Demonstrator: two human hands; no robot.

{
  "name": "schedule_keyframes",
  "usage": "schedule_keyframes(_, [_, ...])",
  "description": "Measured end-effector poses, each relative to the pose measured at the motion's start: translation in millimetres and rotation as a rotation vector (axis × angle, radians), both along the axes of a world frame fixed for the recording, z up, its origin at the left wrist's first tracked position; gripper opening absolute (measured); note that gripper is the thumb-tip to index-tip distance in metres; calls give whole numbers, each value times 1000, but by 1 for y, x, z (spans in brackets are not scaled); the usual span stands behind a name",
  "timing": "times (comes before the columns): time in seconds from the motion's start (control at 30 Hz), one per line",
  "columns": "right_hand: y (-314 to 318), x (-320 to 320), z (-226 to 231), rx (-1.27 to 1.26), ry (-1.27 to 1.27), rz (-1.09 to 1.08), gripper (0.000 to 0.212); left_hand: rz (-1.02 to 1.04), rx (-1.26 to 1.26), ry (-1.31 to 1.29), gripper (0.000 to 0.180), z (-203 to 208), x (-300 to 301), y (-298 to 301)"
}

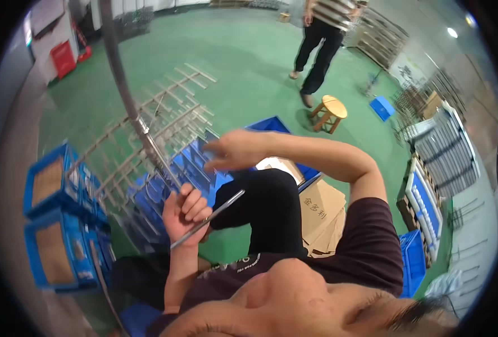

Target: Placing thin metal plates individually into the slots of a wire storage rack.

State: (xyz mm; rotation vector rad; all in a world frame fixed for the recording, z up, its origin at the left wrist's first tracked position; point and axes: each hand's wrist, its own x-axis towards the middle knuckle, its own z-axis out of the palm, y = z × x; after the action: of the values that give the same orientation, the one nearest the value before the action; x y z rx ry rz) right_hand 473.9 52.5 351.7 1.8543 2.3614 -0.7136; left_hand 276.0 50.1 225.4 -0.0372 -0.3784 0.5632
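Observation:
My left hand (188,216) is closed, with its fingers curled round a short shiny metal rod (221,210) that slants across the palm and wrist. Just beyond its fingertips is the lower end of a long grey metal pole (119,70), which has a collar (142,127) partway down. My right hand (232,150) is raised in front of my knee, slightly blurred. Its fingers are apart, pointing left toward the pole, and nothing shows between them. Below both hands, blue crates (195,160) and a rack of thin metal bars (164,121) partly overlap.
Blue crates with brown panels (52,247) are stacked at left. Flat brown cardboard (319,216) lies by my right knee, near a blue bin (271,124). Farther off are a wooden stool (332,108) and a standing person (327,42). White-framed racks (445,151) line the right side.

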Motion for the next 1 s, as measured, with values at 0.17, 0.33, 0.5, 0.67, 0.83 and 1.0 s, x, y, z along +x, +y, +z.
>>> schedule_keyframes(0.17, [-10, 11, -14, 221, -15, 131, 29, -4, 3, 9, 17, -1, -1, 1])
schedule_keyframes(0.33, [-29, -15, -19, 126, -1, 211, 28, -8, -8, 5, 16, 0, 1, 1])
schedule_keyframes(0.5, [-27, -30, -28, 194, 74, 286, 35, 10, -23, 5, 16, -2, -5, -1])
schedule_keyframes(0.67, [-35, -34, -33, 178, 103, 326, 43, 16, 51, 8, 16, -11, 0, 5])
schedule_keyframes(0.83, [-38, -37, -32, 194, 121, 345, 50, 15, 66, -15, 17, -12, 1, 7])
schedule_keyframes(1.0, [-38, -39, -44, 233, -32, 407, 54, 0, 44, -14, 19, -9, -1, 5])
